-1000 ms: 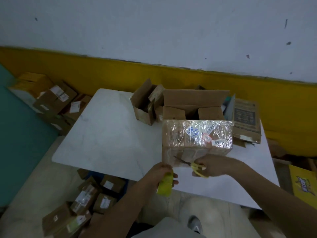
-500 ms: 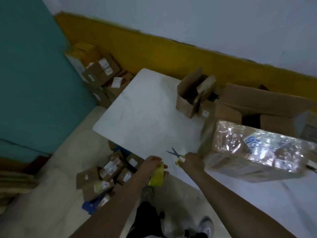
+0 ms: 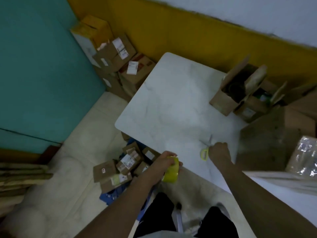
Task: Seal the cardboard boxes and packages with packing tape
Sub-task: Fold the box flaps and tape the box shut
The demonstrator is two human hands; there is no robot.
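**Left hand [image 3: 163, 164] on tape roll [image 3: 172, 170], right hand [image 3: 218, 152] on scissors [image 3: 205, 152]**

The left fingers curl round the yellow tape roll, just off the near edge of the white table [image 3: 171, 103]. The right fingers clamp the yellow scissors handles, with the blades over the table. A tape-wrapped cardboard box [image 3: 264, 145] stands just to the right.

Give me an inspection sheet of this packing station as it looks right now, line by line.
Surface: white table, marbled top.
Job's things: yellow tape roll; scissors, blades apart over the table; tape-wrapped box at the right.
Clutter: open boxes at the table's far side; parcels on the floor by the table; stacked boxes in the corner; flattened cardboard at the left.
Hands: left hand grips the tape roll; right hand grips the scissors.
Cables: nothing seen.
Surroundings: teal wall, yellow wall band, pale floor.
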